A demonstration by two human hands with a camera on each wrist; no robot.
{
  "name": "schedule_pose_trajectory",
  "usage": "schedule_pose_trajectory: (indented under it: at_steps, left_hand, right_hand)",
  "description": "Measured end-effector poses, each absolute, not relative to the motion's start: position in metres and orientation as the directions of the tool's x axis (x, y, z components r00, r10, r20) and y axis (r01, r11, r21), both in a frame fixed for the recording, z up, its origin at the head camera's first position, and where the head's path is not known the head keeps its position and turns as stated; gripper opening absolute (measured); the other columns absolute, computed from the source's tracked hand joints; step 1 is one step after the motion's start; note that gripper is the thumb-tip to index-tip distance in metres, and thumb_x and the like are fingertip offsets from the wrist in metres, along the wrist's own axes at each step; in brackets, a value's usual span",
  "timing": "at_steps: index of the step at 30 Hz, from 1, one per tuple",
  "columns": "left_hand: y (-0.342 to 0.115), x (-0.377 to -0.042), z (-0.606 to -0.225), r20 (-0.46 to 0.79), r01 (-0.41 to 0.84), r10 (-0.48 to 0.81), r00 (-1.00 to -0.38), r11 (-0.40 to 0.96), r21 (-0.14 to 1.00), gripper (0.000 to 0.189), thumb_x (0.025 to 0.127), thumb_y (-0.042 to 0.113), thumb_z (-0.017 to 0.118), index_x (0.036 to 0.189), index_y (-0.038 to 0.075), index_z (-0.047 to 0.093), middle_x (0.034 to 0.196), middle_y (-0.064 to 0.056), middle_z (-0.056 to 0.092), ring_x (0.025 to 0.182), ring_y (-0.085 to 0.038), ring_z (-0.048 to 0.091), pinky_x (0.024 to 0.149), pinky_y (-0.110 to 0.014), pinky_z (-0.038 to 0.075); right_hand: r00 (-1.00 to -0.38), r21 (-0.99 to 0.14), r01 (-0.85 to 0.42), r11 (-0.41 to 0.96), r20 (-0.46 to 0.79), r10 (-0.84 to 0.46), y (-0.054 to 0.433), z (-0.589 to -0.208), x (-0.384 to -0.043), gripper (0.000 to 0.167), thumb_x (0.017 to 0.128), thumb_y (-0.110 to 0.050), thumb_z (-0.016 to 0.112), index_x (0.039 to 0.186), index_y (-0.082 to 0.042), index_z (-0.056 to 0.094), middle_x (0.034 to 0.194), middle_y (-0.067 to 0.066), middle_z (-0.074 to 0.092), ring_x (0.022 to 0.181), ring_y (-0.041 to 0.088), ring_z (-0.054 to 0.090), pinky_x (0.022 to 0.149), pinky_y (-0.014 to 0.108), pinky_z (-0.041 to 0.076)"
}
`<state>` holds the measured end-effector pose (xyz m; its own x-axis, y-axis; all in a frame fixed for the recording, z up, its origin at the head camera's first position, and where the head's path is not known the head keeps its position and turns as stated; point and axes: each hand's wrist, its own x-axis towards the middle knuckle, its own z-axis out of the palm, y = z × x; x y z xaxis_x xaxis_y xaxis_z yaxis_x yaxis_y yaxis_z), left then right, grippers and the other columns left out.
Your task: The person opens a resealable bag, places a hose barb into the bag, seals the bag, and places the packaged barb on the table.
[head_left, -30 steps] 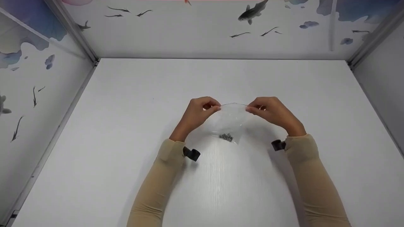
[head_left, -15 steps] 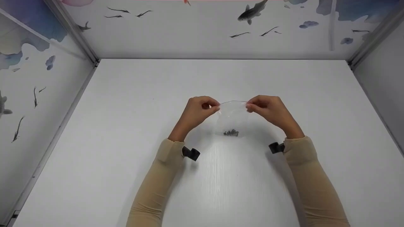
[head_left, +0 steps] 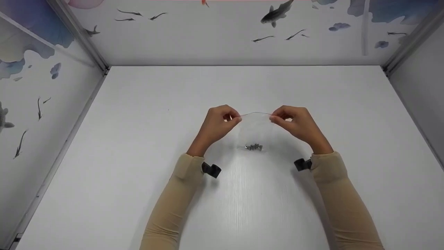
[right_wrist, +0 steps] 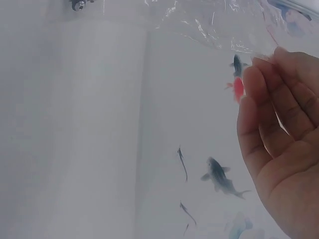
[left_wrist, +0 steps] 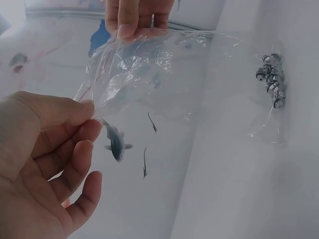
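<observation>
A clear zip bag [head_left: 256,130] hangs between both hands, its top edge stretched across. Small metal screws or similar fittings [head_left: 254,147] lie heaped at its bottom; in the left wrist view these metal pieces [left_wrist: 271,79] look shiny with dark rings. My left hand [head_left: 220,123] pinches the bag's top left corner between thumb and index finger, the other fingers loosely curled. At the opposite top corner, my right hand [head_left: 293,121] pinches the bag the same way. A reddish line runs along the bag's mouth [left_wrist: 97,82]. Whether the seal is closed I cannot tell.
The white table [head_left: 138,139] stretches around the hands. Behind it stands a white panel [head_left: 208,41] printed with fish, and another printed panel [head_left: 38,139] rises on the left. A plain grey wall [head_left: 419,76] bounds the right. Black wrist cameras [head_left: 211,170] stick out from both sleeves.
The bag has swung from slightly tilted to facing squarely, and the metal pieces have shifted a little right and up. Both hands keep their pinch, nearly in place.
</observation>
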<state>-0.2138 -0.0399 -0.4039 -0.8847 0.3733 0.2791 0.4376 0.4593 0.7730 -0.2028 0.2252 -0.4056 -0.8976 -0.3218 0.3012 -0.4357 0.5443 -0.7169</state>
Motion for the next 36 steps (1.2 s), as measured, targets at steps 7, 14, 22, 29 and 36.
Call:
schedule_pose_trajectory:
  at_steps: [7,14,22,29,36]
  left_hand:
    - [-0.035,-0.215,-0.408,0.319,0.477,0.393,-0.863,0.422,0.771,0.010,0.093,0.012,0.062,0.094,0.004,0.067,0.090,-0.008,0.065,0.079,-0.017,0.056,0.074,-0.028,0.046]
    - [-0.029,-0.214,-0.411,0.317,0.472,0.392,-0.863,0.404,0.784,0.015,0.094,0.016,0.063,0.101,0.005,0.069,0.093,-0.008,0.064,0.080,-0.016,0.054,0.076,-0.033,0.049]
    - [-0.024,-0.214,-0.413,0.351,0.480,0.359,-0.865,0.387,0.787,0.014,0.092,0.016,0.064,0.097,0.004,0.070,0.091,-0.010,0.063,0.081,-0.019,0.055,0.079,-0.041,0.050]
    - [-0.020,-0.212,-0.415,0.388,0.497,0.314,-0.866,0.477,0.725,0.012,0.091,0.016,0.067,0.092,0.005,0.072,0.087,-0.007,0.064,0.082,-0.019,0.057,0.078,-0.032,0.049]
    - [-0.020,-0.212,-0.413,0.359,0.485,0.333,-0.872,0.480,0.731,0.011,0.093,0.016,0.064,0.094,0.006,0.070,0.089,-0.007,0.064,0.085,-0.021,0.055,0.080,-0.036,0.048]
  right_hand:
    - [-0.898,-0.720,-0.434,0.542,0.298,-0.324,0.225,-0.405,-0.202,0.016,0.092,-0.024,0.066,0.093,-0.009,0.073,0.088,0.003,0.071,0.078,0.005,0.059,0.074,0.014,0.046]
    - [-0.912,-0.750,-0.391,0.533,0.240,-0.332,0.220,-0.401,-0.201,0.017,0.091,-0.022,0.067,0.098,-0.007,0.073,0.093,0.005,0.071,0.079,0.006,0.059,0.073,0.017,0.047]
    - [-0.884,-0.724,-0.459,0.515,0.316,-0.343,0.216,-0.404,-0.202,0.017,0.090,-0.024,0.067,0.092,-0.008,0.073,0.087,0.003,0.071,0.076,0.008,0.059,0.071,0.017,0.046]
    - [-0.865,-0.706,-0.500,0.502,0.380,-0.328,0.214,-0.409,-0.202,0.015,0.089,-0.018,0.070,0.089,-0.003,0.071,0.082,0.006,0.070,0.074,0.007,0.057,0.070,0.016,0.044]
    - [-0.880,-0.740,-0.471,0.480,0.363,-0.305,0.212,-0.412,-0.202,0.013,0.090,-0.016,0.068,0.090,-0.004,0.072,0.087,0.007,0.071,0.074,0.007,0.057,0.070,0.014,0.045]
